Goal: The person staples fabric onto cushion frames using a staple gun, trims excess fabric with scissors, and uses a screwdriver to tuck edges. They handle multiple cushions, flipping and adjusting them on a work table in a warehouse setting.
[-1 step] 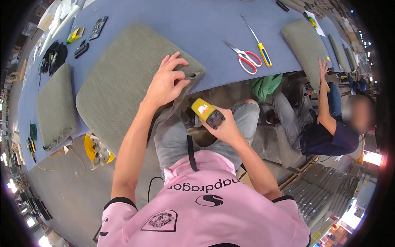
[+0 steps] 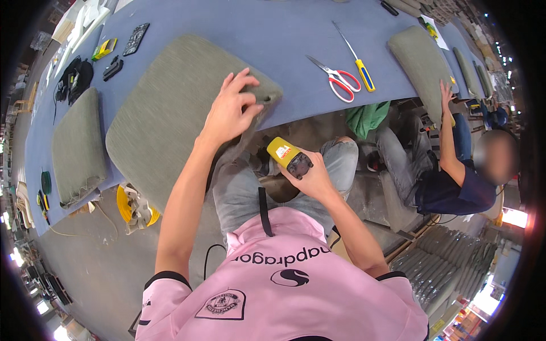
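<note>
A large grey-green fabric cushion (image 2: pixel 170 108) lies on the blue table, its near right edge overhanging my lap. My left hand (image 2: pixel 230 111) is on its near right corner. The thumb and index finger close on the fabric at the edge, and the other fingers bend over the top. Below that corner, my right hand (image 2: pixel 313 173) grips a yellow and black staple gun (image 2: pixel 282 149), held apart from the cushion above my knees. Its handle is hidden in my palm.
On the blue table (image 2: pixel 284 34) lie red-handled scissors (image 2: pixel 341 82), a yellow-blue screwdriver (image 2: pixel 364 71), a dark phone (image 2: pixel 136 38) and a yellow box (image 2: pixel 104 49). Another cushion (image 2: pixel 79 148) rests left. At right a seated co-worker (image 2: pixel 455 187) touches a cushion (image 2: pixel 421 62).
My right hand has shifted the staple gun very slightly to the right and tilted it a little. My left fingers have moved slightly up on the cushion corner.
</note>
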`<act>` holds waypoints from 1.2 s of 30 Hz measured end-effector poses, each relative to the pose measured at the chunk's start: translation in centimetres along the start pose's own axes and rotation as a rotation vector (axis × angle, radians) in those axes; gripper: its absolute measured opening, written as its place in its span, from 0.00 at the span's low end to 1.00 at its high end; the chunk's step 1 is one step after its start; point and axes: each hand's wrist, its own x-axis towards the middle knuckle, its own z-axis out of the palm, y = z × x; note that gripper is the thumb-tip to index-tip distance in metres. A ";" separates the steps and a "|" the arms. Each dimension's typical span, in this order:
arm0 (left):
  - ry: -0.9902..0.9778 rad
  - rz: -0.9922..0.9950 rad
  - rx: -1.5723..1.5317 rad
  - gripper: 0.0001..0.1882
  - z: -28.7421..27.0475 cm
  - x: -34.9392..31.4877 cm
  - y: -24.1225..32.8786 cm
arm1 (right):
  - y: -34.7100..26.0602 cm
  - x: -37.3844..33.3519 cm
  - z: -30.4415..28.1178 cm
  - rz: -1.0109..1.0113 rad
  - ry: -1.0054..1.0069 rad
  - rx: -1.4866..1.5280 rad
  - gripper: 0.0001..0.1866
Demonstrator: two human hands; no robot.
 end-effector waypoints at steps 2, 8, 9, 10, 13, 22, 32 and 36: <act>-0.011 -0.039 0.124 0.19 -0.2 0.6 1.1 | 1.1 -0.7 -0.2 0.058 0.025 -0.024 0.34; -0.427 -0.020 0.322 0.24 -3.5 -1.6 2.7 | -1.4 0.8 -2.3 -0.072 0.083 -0.006 0.28; -0.397 0.001 0.290 0.22 -3.0 -2.0 1.7 | -2.1 1.7 -2.6 -0.044 0.028 0.023 0.27; -0.391 -0.006 0.208 0.21 -2.9 -2.0 0.5 | -2.8 2.3 -2.7 -0.017 -0.027 0.051 0.26; -0.374 -0.061 -0.017 0.19 -2.8 -2.0 -1.6 | -2.1 3.6 -1.9 -0.085 0.002 -0.023 0.27; -0.337 -0.179 -0.121 0.17 -2.5 -1.9 -1.8 | -1.8 5.2 -1.6 -0.190 -0.018 -0.102 0.29; -0.270 -0.183 -0.098 0.17 -1.9 -1.7 -1.5 | -1.6 6.1 -0.9 -0.146 -0.109 0.013 0.20; -0.234 -0.185 -0.088 0.18 -1.9 -1.8 -1.5 | -0.7 5.0 -0.4 -0.188 -0.034 0.003 0.25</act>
